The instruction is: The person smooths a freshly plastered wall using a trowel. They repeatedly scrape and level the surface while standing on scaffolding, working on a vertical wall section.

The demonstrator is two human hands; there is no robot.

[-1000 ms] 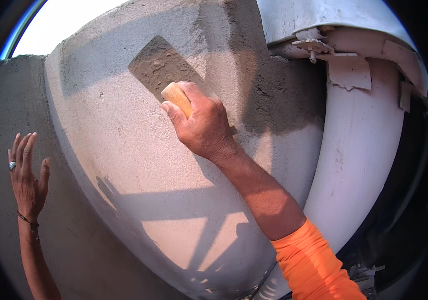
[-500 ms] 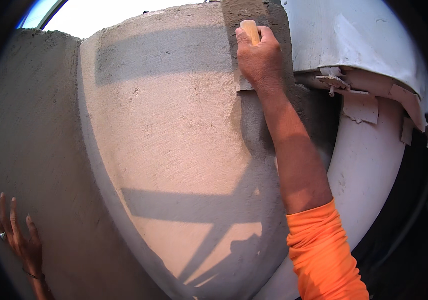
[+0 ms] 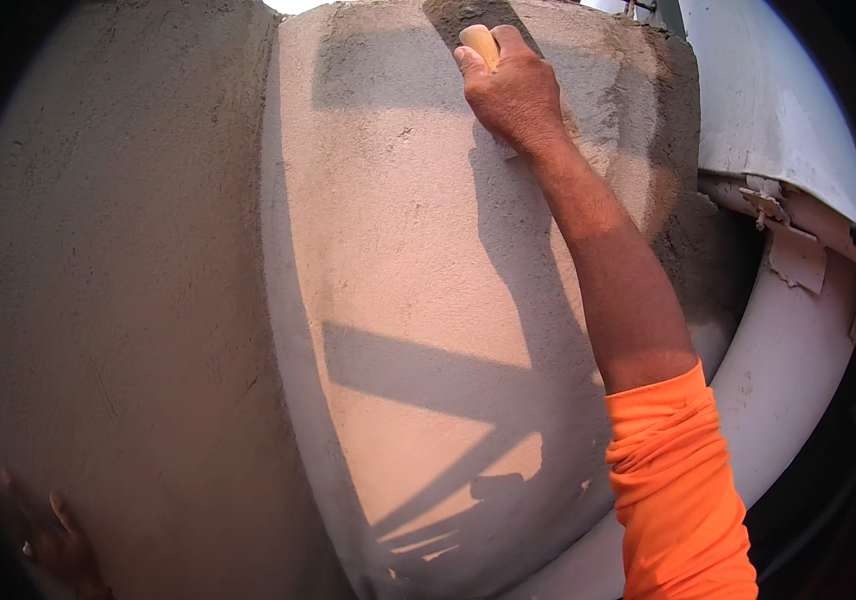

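My right hand (image 3: 520, 95) grips the pale wooden handle of a plastering trowel (image 3: 479, 42) high up. Its flat blade lies against the upper part of a plastered wall (image 3: 398, 230), tilted, with much of it hidden behind my fingers and wrist. At the lower left my left hand (image 3: 56, 548) rests on the darker, shaded wall face (image 3: 138, 300), fingers apart and holding nothing. The lower part of that hand fades into the dark rim of the picture.
A rounded vertical edge (image 3: 293, 300) divides the two wall faces. To the right, a thick pale pipe (image 3: 783, 370) curves down beneath a white sheet-like surface (image 3: 773, 110), with a ragged bracket (image 3: 798, 255) between them. Shadows cross the sunlit plaster.
The trowel has moved left across the wall from its right edge and is now tilted. The view has shifted, and my left hand appears lower in it.
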